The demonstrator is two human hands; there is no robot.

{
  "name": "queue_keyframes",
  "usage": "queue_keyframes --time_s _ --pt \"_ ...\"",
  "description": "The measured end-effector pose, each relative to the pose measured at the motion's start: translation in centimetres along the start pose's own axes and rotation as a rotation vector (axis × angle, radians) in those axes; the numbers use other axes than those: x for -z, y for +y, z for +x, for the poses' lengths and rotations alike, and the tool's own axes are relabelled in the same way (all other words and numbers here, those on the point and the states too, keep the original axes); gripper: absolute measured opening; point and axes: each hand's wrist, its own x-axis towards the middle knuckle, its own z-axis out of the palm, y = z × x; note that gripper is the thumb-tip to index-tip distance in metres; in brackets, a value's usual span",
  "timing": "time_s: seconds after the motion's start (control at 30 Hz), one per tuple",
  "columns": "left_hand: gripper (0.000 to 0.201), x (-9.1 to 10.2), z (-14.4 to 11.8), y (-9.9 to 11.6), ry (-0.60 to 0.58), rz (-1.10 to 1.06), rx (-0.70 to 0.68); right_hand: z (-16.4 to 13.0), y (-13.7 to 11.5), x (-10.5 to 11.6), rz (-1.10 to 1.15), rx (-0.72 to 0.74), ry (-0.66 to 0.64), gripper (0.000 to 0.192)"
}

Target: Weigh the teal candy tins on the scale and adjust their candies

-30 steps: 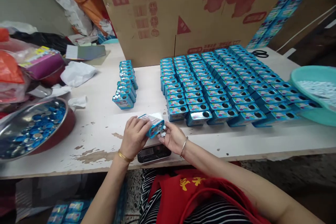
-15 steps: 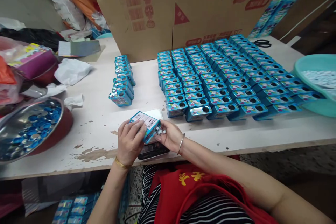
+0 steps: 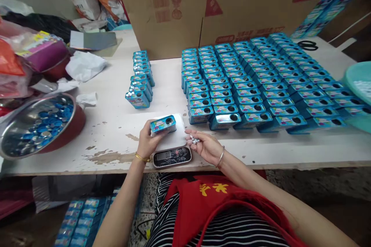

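Observation:
My left hand holds a small blue tin upright on the white platform of a small digital scale at the table's front edge. The tin's round top hole faces up. My right hand lies palm up just right of the scale, cupping several small white candies. A large block of matching blue tins with open holes stands in rows to the right. A shorter row of tins topped with white candies stands to the left.
A metal bowl with blue round caps sits at the left. A big cardboard box stands behind the tins. A teal basin with white candies is at the right edge. Bags and paper clutter the far left.
My left hand has turned the tin from tilted over my right palm to upright and set it on the scale. My right hand has drawn slightly right with candies in the palm.

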Motion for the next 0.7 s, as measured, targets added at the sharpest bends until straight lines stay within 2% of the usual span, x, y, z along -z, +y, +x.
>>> queue_keyframes --time_s 0.1,0.17,0.27,0.33,0.4,0.53,0.7 --pt "0.054 0.7 0.3 -0.4 -0.035 -0.064 -0.013 -0.6 0.1 1.3 -0.038 -0.005 0.002 0.009" --pt "0.061 1.7 0.2 -0.5 -0.01 -0.118 -0.036 -0.9 0.3 2.2 -0.052 -0.014 0.005 0.009" --pt "0.048 3.5 -0.4 -0.8 0.16 -0.161 -0.02 -1.3 0.6 3.4 -0.065 0.001 0.031 0.015" --pt "0.04 4.4 -1.3 -1.4 0.287 -0.129 0.057 -1.5 0.7 4.0 -0.064 0.005 0.051 0.02" --pt "0.037 5.0 -2.4 -2.3 0.365 -0.088 0.158 -1.6 0.9 4.4 -0.063 0.002 0.061 0.026" --pt "0.038 5.1 -4.4 -4.4 0.401 -0.08 0.311 -1.8 1.1 4.2 -0.102 0.003 0.073 0.036" --pt "0.038 4.6 -5.6 -6.1 0.385 -0.106 0.353 -1.8 1.1 3.0 -0.189 0.015 0.068 0.041"
